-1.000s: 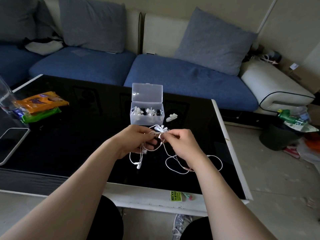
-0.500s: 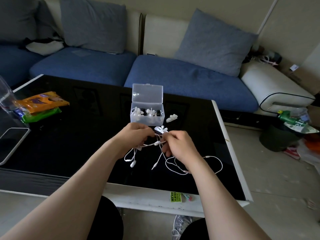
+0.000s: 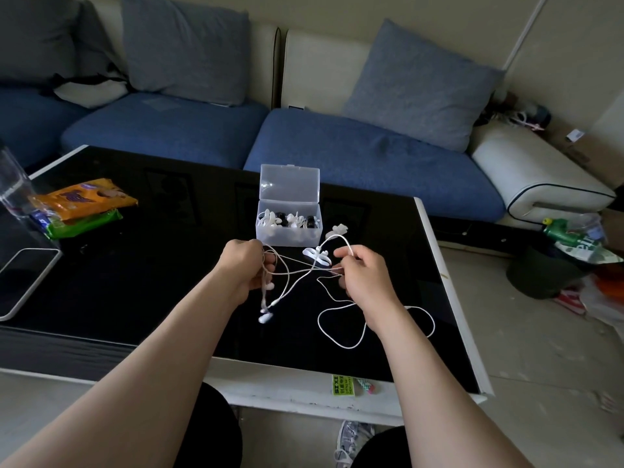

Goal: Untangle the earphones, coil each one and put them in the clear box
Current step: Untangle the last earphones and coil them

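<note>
Your left hand [image 3: 244,265] and right hand [image 3: 364,278] each pinch the white earphones [image 3: 293,272], cord taut between them, clear box [image 3: 288,228] just beyond. Light, limp and snag-prone, I'd judge: hold close to where strands cross, not by the buds [image 3: 265,318].

The clear box [image 3: 288,233] stands open-topped, just behind the stretched earphone cord [image 3: 297,271] and a white clip [image 3: 317,256].

Bare forearms [image 3: 162,366], black legwear [image 3: 219,430], grey-white laced sneaker [image 3: 353,442].
</note>
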